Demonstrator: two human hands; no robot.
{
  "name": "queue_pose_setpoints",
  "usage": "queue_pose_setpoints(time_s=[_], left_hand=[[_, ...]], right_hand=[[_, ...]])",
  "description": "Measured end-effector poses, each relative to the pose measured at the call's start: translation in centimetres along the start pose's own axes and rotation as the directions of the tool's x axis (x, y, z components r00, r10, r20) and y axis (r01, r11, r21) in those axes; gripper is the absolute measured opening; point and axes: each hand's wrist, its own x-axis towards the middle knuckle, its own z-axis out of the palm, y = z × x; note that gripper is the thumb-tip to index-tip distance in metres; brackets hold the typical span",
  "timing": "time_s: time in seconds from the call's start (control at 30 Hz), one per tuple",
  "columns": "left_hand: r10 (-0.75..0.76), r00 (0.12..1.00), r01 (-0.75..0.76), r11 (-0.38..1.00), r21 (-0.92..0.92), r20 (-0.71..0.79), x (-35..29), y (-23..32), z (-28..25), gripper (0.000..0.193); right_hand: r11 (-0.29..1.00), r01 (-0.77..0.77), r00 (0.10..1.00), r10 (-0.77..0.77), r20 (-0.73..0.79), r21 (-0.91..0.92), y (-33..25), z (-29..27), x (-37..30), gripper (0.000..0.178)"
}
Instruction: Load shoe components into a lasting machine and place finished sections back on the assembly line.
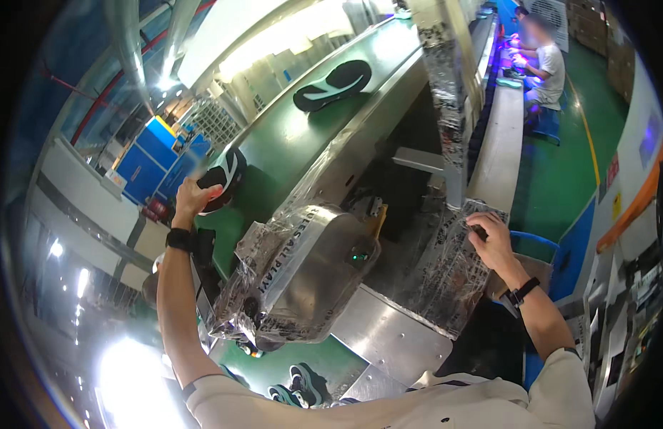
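At the left, my left hand [193, 196] grips the near end of a black and white shoe sole [234, 174] at the edge of the green conveyor belt [274, 150]. The thumb lies across the sole; the other fingers are partly hidden. Farther up the belt rests another sole [333, 84], black with a pale green-white band. My right hand [493, 239] is at the plastic-wrapped top of a machine part [446, 272], fingers curled. A small dark patch shows between its thumb and fingers; I cannot make out what it is.
A rounded metal machine housing [310, 272], partly wrapped in printed plastic, stands between my arms. A wrapped upright post [446, 93] rises behind it. At the far right, a seated person [549, 68] works along another line. Shoes [303, 386] are on the floor below.
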Motion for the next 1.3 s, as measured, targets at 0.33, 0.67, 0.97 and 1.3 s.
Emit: queue_pose_setpoints(time_s=[0.33, 0.67, 0.97, 1.3], left_hand=[[0.818, 0.573, -0.771, 0.521, 0.367, 0.043, -25.0, 29.2, -6.0, 0.083], [0.784, -0.612, -0.791, -0.606, -0.090, 0.099, -44.1, 55.5, -0.3, 0.067], [0.935, -0.343, -0.410, -0.057, -0.910, 0.096, -64.2, 82.8, 16.8, 0.067], [0.935, -0.126, -0.353, 0.271, -0.896, 0.332, -86.9, 102.8, 34.2, 0.052]], right_hand=[[0.862, 0.237, 0.971, -0.192, -0.144, 0.449, -14.3, -15.5, 5.2, 0.097], [0.844, -0.179, 0.982, 0.122, 0.145, 0.506, -15.0, -36.2, -22.7, 0.087], [0.715, -0.434, 0.065, 0.632, -0.772, 0.549, -20.2, -47.8, -51.1, 0.070], [0.692, -0.637, -0.417, 0.060, -0.907, 0.340, -25.5, -53.8, -58.5, 0.064]])
